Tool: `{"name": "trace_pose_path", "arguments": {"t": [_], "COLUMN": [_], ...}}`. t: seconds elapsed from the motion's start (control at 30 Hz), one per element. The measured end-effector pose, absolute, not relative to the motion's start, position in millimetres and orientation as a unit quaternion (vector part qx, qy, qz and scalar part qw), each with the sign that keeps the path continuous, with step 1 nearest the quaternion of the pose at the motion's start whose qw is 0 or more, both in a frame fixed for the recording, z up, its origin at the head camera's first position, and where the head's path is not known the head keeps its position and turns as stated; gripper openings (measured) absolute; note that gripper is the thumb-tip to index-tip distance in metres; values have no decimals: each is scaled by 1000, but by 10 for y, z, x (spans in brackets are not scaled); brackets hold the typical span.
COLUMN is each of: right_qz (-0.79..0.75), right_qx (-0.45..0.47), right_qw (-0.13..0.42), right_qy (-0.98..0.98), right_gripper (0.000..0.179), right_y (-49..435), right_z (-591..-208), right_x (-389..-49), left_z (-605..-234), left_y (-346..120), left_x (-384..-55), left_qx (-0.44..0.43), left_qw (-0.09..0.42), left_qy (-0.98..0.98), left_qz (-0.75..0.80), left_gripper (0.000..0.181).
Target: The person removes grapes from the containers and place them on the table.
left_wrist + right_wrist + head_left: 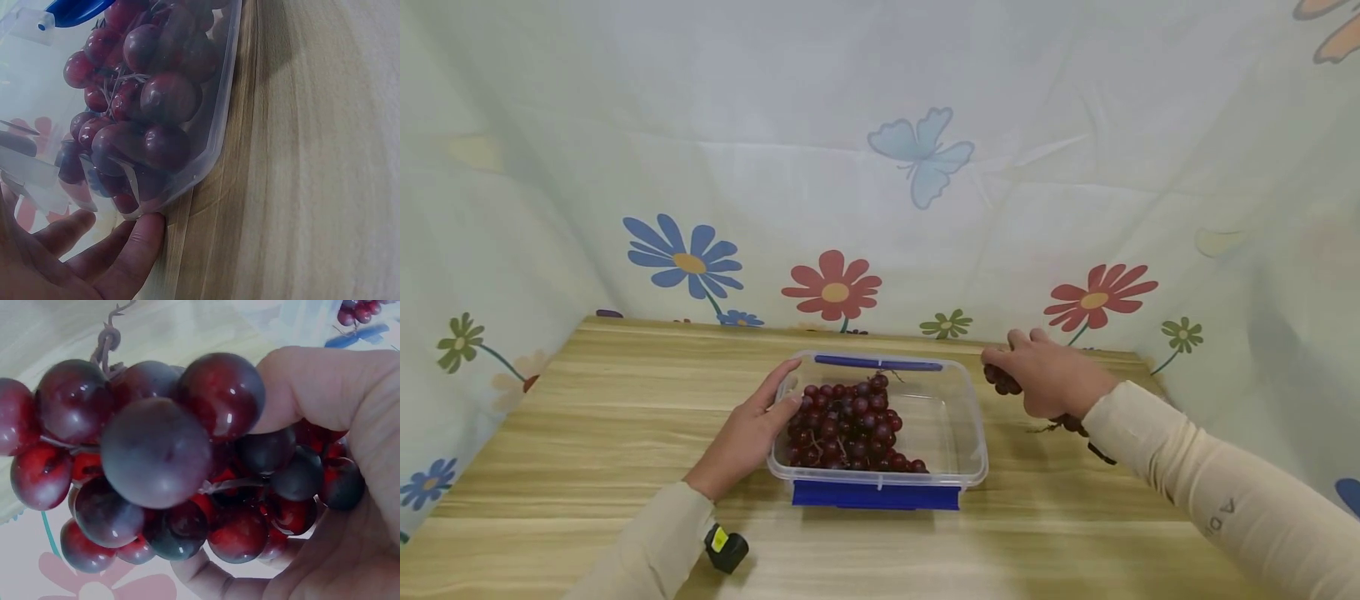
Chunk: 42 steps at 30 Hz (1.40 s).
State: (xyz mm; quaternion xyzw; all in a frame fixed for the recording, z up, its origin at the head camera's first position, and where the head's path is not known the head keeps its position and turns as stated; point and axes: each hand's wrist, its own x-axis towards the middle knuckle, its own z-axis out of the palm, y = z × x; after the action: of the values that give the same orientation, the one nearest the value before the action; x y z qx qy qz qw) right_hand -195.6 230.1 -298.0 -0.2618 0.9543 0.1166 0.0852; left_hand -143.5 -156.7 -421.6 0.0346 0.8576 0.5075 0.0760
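A clear plastic food container (966,425) with blue clips stands on the wooden table, its left part filled with bunches of dark red grapes (850,425). My left hand (748,433) grips the container's left end, thumb at the rim and other fingers along the outer wall. In the left wrist view, fingertips (147,234) touch the container's lower corner. Right of the container, my right hand (1060,375) holds another bunch of grapes (156,453) above the table. Thumb and fingers wrap round that bunch, and a thin brown stem (107,340) sticks out of it.
The wooden table (625,400) extends on both sides of the container. Behind it hangs a pale curtain (775,183) printed with flowers and a butterfly. One blue clip (876,495) juts out from the container's front, another lies along its back.
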Motion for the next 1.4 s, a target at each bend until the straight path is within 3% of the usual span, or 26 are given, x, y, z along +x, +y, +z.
{"name": "trace_pose_path", "arguments": {"t": [0.47, 0.93, 1.4], "right_qz": [136, 129, 122], "right_qx": [-268, -249, -254], "right_qw": [68, 83, 80], "right_qy": [951, 956, 956], "right_gripper": [42, 53, 53], "right_y": [2367, 2374, 2423], "right_z": [-3153, -3289, -3413], "right_x": [-1958, -1969, -1967], "left_z": [-4218, -4222, -4220], "left_y": [-1567, -1574, -1565], "left_x": [-1431, -1450, -1451], "left_qx": [34, 35, 32], "left_qw": [77, 77, 75], "left_qy": [856, 857, 856], "left_qz": [510, 508, 510], "left_gripper": [52, 52, 52]}}
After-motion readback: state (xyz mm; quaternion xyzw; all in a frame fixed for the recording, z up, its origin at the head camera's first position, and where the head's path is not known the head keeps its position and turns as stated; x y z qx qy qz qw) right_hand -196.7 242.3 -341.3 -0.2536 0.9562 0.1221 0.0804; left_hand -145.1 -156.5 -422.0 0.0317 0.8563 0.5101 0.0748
